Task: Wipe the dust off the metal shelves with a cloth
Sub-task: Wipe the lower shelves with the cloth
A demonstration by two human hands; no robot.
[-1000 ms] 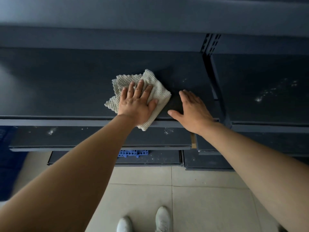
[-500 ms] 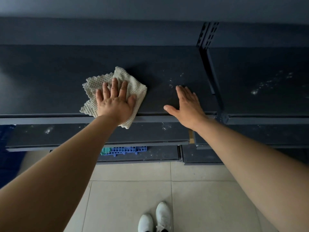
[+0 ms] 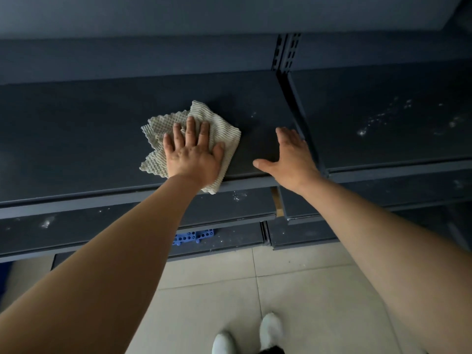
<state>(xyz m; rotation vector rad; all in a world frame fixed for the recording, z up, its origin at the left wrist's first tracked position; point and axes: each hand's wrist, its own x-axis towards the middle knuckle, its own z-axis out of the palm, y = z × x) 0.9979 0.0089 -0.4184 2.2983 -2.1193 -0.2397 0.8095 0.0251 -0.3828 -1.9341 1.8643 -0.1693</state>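
Note:
A pale waffle-textured cloth [image 3: 222,132] lies crumpled on the dark metal shelf [image 3: 76,139], its lower corner hanging over the front edge. My left hand [image 3: 194,154] presses flat on the cloth with fingers spread. My right hand [image 3: 293,159] rests open on the same shelf to the right of the cloth, a short gap apart, next to the slotted upright post [image 3: 286,52]. A few white dust specks [image 3: 254,114] sit on the shelf between the cloth and the post.
The neighbouring shelf [image 3: 408,139] on the right carries white dust patches. Lower shelves [image 3: 229,205] below also show dust. A blue plastic perforated piece [image 3: 194,236] lies on the lowest shelf. My white shoes [image 3: 270,328] stand on the tiled floor.
My left hand slid the cloth to the left along the shelf, then back to the right towards my right hand. My right hand has stayed in place on the shelf.

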